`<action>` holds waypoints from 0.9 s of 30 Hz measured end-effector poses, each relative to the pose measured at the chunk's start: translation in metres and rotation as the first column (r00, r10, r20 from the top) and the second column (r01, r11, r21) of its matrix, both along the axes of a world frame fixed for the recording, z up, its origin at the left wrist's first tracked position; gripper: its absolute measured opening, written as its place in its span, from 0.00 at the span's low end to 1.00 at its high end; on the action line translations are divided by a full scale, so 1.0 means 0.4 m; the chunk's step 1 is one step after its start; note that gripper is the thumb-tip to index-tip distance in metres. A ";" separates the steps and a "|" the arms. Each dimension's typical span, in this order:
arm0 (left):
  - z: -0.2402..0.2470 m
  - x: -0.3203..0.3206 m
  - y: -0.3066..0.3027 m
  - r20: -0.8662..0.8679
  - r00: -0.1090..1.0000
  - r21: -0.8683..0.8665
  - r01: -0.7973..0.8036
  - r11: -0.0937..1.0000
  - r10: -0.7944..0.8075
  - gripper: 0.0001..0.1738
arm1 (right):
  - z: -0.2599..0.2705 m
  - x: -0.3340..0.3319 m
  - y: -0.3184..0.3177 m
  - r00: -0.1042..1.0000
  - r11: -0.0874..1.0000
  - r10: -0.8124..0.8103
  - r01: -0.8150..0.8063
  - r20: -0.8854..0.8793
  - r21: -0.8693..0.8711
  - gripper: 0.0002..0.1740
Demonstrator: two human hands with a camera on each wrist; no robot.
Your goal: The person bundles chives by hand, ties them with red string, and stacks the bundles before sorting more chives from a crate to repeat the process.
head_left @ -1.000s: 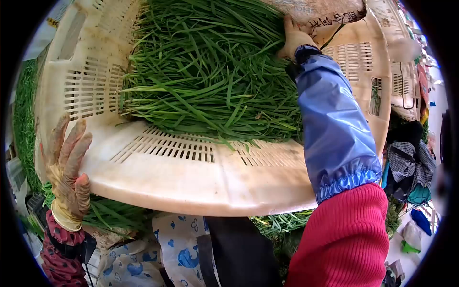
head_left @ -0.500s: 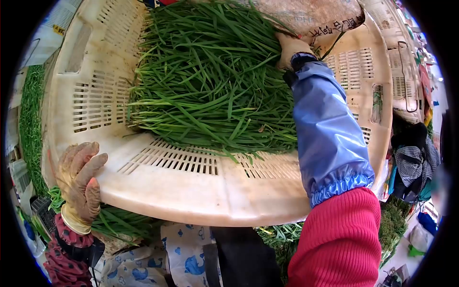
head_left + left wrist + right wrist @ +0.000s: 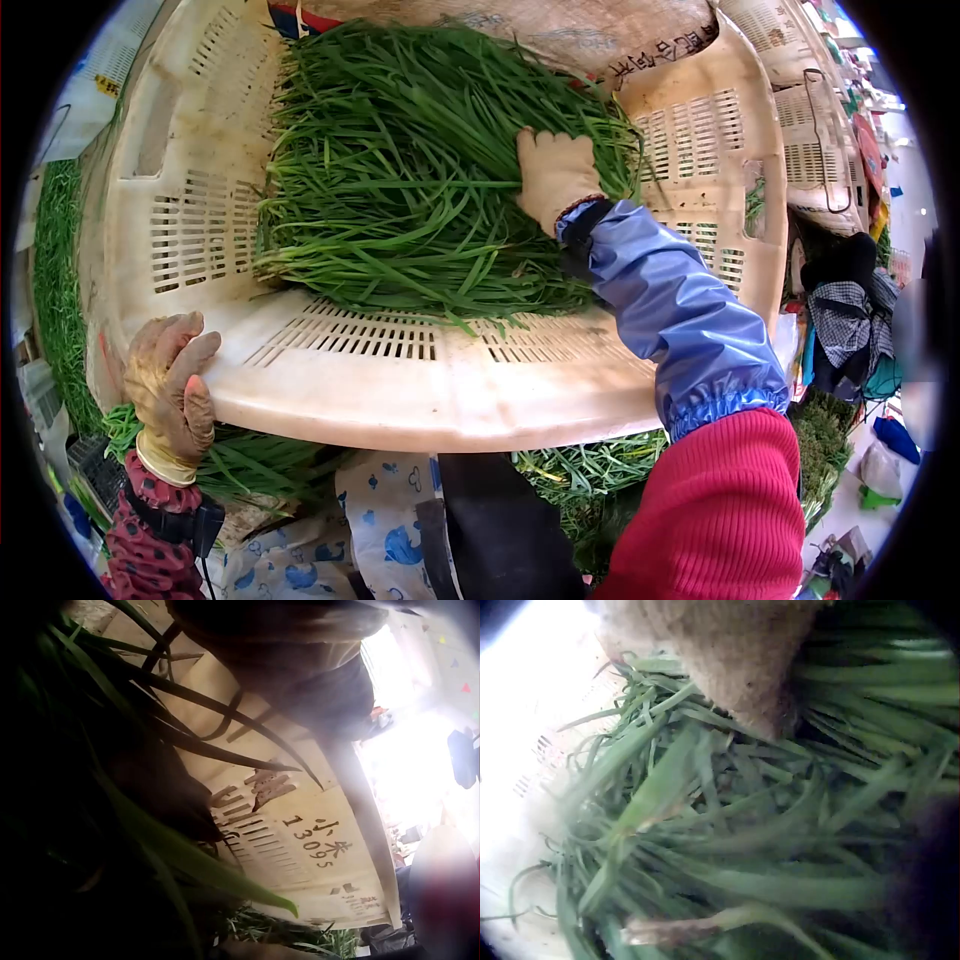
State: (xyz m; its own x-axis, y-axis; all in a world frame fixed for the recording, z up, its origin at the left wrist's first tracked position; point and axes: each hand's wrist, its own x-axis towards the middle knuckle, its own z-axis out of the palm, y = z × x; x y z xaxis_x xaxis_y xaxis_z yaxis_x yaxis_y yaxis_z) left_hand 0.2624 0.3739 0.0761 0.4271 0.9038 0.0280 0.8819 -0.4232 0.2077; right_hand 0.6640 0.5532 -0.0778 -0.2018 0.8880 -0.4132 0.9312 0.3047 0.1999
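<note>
The right hand (image 3: 558,180), seen a moment ago at the right inner wall of the crate (image 3: 400,405), is now placed over the leaf bundle (image 3: 400,150), right of its middle. Leaf ends are now seen near the right wall, where the hand had been. The left hand (image 3: 170,385) is kept at the near left corner of the crate rim. It may be judged that work at the right edge has been left and that the upper layer is now being handled.

The leaf bundle is contained in the crate, with its stalk ends set toward the left wall and its far side lying against a printed sack (image 3: 580,35).

Grip state, right: the fingers are bent downward into the leaves; whether any leaves are held cannot be told, as the fingertips are hidden beneath the glove back. Grip state, left: the fingers are loosely bent and spread, and nothing is seen enclosed by them.

Visibility limits: the far end of the crate is covered by the sack, which is cut off at the top of the head view. In the left wrist view, the glove is darkened and cropped. In the right wrist view, the leaves are blurred and the wall is washed out by glare
</note>
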 end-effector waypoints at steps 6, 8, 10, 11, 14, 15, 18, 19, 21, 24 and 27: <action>-0.017 -0.008 -0.004 0.061 0.998 0.025 -0.018 1.000 0.016 0.27 | 0.047 0.034 0.023 0.976 0.982 -0.165 0.176 -0.142 0.073 0.64; -0.024 -0.010 -0.004 0.097 0.995 0.029 -0.017 0.999 0.014 0.28 | 0.011 0.067 0.039 0.893 0.919 -0.364 0.390 -0.265 0.051 0.68; -0.026 -0.010 -0.003 0.090 0.996 0.041 -0.008 0.999 0.004 0.28 | -0.001 0.077 0.035 0.852 0.868 -0.473 0.494 -0.226 0.045 0.71; -0.021 -0.012 -0.002 0.062 0.998 0.051 0.001 0.999 -0.004 0.29 | 0.003 0.072 0.042 0.853 0.867 -0.496 0.496 -0.165 -0.040 0.70; -0.011 -0.011 -0.001 0.019 1.000 0.028 0.013 1.000 -0.014 0.30 | 0.026 0.053 0.054 0.899 0.888 -0.438 0.431 -0.004 -0.160 0.67; -0.011 -0.013 -0.003 0.008 1.000 0.008 0.011 1.000 -0.011 0.30 | 0.038 0.052 0.054 0.918 0.911 -0.396 0.392 -0.008 -0.130 0.66; -0.017 -0.008 -0.011 -0.005 1.000 0.053 -0.015 0.998 0.016 0.32 | 0.043 0.052 0.054 0.975 0.975 -0.222 0.221 0.031 0.024 0.61; -0.020 -0.009 -0.012 -0.006 1.000 0.047 -0.030 0.998 0.030 0.33 | 0.041 0.046 0.063 0.983 0.988 -0.150 0.145 0.104 0.055 0.61; -0.025 -0.011 -0.018 -0.004 0.998 0.030 -0.059 0.998 0.059 0.34 | 0.044 0.039 0.086 0.967 0.995 -0.006 -0.019 0.255 0.095 0.61; -0.019 -0.011 -0.017 -0.052 0.996 0.035 -0.064 0.997 0.066 0.36 | -0.035 0.099 0.141 0.992 0.996 -0.007 -0.004 0.126 0.093 0.63; -0.022 -0.018 -0.014 -0.045 0.999 0.061 -0.028 0.998 0.031 0.32 | -0.066 0.122 0.171 0.999 0.999 -0.037 0.037 -0.021 -0.004 0.63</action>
State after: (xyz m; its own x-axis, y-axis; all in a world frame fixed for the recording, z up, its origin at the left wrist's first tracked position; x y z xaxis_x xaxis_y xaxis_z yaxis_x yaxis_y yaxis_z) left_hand 0.2552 0.3684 0.0673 0.4028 0.9131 0.0641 0.9021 -0.4078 0.1411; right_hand 0.7127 0.6216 -0.1044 -0.1779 0.8934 -0.4125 0.9458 0.2709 0.1788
